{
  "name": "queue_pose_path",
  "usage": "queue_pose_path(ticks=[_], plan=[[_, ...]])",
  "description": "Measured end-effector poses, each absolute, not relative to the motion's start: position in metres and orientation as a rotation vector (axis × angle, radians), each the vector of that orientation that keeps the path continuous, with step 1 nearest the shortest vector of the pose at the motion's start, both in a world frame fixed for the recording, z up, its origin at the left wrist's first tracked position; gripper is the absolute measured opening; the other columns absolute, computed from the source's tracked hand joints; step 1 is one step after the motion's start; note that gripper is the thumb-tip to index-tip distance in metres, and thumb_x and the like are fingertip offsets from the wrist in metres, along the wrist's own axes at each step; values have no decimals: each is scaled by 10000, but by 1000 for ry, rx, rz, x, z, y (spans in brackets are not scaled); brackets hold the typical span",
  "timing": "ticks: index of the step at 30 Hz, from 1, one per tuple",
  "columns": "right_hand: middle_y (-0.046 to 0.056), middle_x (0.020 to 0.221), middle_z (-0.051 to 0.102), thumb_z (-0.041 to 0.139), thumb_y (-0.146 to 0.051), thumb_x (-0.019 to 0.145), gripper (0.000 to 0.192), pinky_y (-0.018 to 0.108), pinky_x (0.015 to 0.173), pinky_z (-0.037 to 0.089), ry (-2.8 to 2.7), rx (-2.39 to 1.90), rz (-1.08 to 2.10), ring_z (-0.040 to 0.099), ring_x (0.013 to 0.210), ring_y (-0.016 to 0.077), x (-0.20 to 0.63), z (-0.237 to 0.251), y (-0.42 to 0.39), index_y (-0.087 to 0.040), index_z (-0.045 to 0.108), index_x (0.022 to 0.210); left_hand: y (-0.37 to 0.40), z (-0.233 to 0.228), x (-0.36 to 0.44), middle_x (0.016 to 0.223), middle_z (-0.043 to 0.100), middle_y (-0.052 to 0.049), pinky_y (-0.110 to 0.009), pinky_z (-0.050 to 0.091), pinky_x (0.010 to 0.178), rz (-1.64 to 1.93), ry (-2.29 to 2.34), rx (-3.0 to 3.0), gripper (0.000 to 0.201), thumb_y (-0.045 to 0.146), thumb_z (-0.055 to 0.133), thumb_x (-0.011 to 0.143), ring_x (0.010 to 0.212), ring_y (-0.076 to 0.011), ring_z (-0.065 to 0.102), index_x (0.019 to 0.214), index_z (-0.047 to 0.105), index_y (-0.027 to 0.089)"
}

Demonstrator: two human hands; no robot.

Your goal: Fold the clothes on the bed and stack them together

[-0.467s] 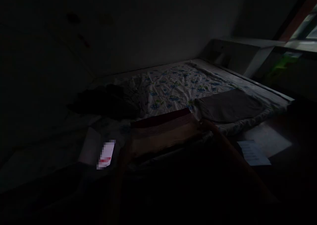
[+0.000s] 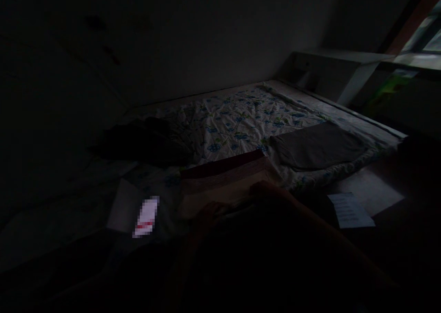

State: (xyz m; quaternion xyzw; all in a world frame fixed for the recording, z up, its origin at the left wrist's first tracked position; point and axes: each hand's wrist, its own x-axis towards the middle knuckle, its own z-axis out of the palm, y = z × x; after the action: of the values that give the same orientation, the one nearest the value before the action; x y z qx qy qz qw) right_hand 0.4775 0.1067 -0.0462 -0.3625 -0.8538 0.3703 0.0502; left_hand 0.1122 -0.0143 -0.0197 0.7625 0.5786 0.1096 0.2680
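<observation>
Resting on the folded cloth (image 2: 223, 184), both hands (image 2: 210, 210) (image 2: 263, 189) look dim; grip unclear; cloth lies sideways.

folded cloth (image 2: 223, 179) on bed (image 2: 241, 115), paper (image 2: 349, 210) right

Both hands forward, low in dim light

Left hand (image 2: 210, 210) and right hand (image 2: 265, 190) reach ahead side by side; their grip is too dark to tell.

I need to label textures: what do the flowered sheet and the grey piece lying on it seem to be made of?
Flowered sheet: thin woven cloth, likely matte cotton, judging by its fine wrinkles. Grey piece: soft matte fabric, folded flat; the dim light leaves its weave unclear.
</observation>
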Motion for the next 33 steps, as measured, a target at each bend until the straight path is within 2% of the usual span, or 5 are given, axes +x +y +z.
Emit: queue_pose_path(ticks=[9, 16, 21, 26, 33], plan=[[83, 1242, 929, 805, -385, 1054, 268, 298, 990, 631, -2451, -1118, 1253, 880, 1147, 286, 485, -25, 109, -220, 968, 1187, 1, -7, 93, 1230, 922, -90, -436, 656, 1089, 250, 1575, 1919, 291, 286, 754, 878, 1155, -322, 850, 1122, 912, 281], [81, 1191, 935, 848, -417, 1027, 280, 270, 898, 600, -2601, -1169, 1370, 883, 1078, 283, 478, -38, 111, -201, 974, 1152, 28, -3, 83, 1309, 928, -104, -471, 654, 1133, 197, 1409, 1776, 401, 492, 764, 897, 1220, -363, 861, 1184, 942, 276], [101, 1116, 933, 822, -414, 1068, 266, 272, 826, 559, -2616, -1297, 1254, 871, 1024, 290, 467, -27, 109, -188, 960, 1042, 102, 13, 52, 1397, 884, -143, -516, 562, 1318, 500, 1748, 1885, 385, 382, 648, 972, 1389, -369, 789, 1205, 911, 223], [120, 1138, 929, 791, -366, 1092, 254, 291, 853, 569, -2685, -1364, 1116, 872, 1019, 300, 451, -22, 123, -190, 965, 1035, 168, 16, 2, 1533, 814, -180, -500, 523, 1363, 658, 2016, 1851, 441, 368, 620, 1031, 1504, -372, 716, 1352, 853, 176], [162, 1359, 883, 710, -294, 1113, 336, 399, 1132, 627, -2082, -1538, 630, 815, 1278, 331, 488, -11, 229, -190, 915, 1357, 192, -7, -42, 1615, 785, -210, -475, 564, 1307, 635, 2078, 1672, 565, 472, 630, 1062, 1512, -368, 732, 1488, 782, 133]])
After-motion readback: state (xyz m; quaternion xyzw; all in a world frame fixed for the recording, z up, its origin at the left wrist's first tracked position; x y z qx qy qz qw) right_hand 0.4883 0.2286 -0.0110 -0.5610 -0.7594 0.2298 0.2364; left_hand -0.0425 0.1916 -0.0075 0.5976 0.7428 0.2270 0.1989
